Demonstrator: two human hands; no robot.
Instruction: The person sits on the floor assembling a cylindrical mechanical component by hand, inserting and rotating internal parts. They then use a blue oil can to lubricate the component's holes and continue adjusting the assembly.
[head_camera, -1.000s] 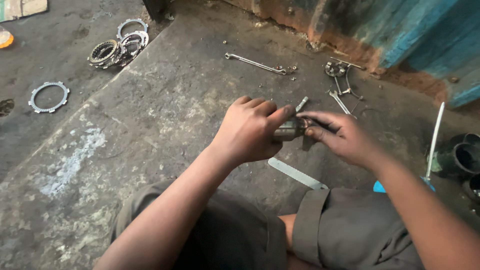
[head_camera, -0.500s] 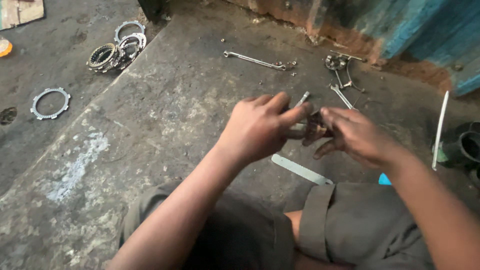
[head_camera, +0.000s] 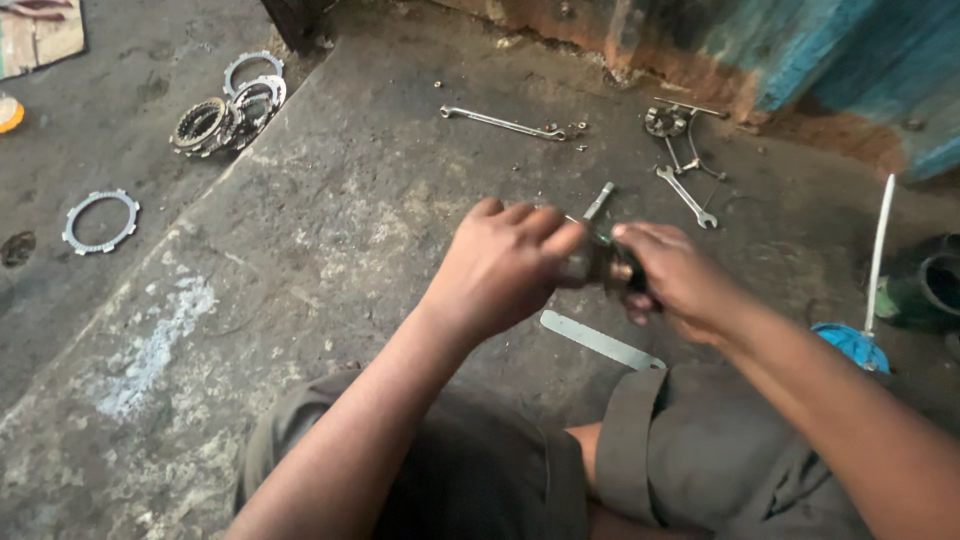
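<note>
Two bare hands meet over the grey concrete slab (head_camera: 330, 250), closed from either side on one small dark metal part (head_camera: 600, 266) that is blurred and mostly hidden between them. The left hand (head_camera: 500, 270) curls its fingers over the part's near end, thumb and fingertips pinched shut on it; the right hand (head_camera: 675, 275) wraps the other end, fingers folded around it. One thin metal rod (head_camera: 598, 201) shows just beyond the part, above the knuckles; whether it joins the part cannot be told. Just nearer the person than the part lies one flat pale metal strip (head_camera: 600, 340) on the slab. Farther off beyond the part rests one long double-ended steel spanner (head_camera: 500, 122). Beyond and to the right of the part lie one shorter open-ended spanner (head_camera: 686, 196) and one small toothed metal gear (head_camera: 664, 122) with thin rods beside it. Well to the left of the part sits a pile of ringed clutch plates (head_camera: 225, 105), at least three, and farther left one single toothed steel ring (head_camera: 100, 220) lies flat on the lower floor. To the right of the part stands one white stick in a round blue cap (head_camera: 850, 345).
</note>
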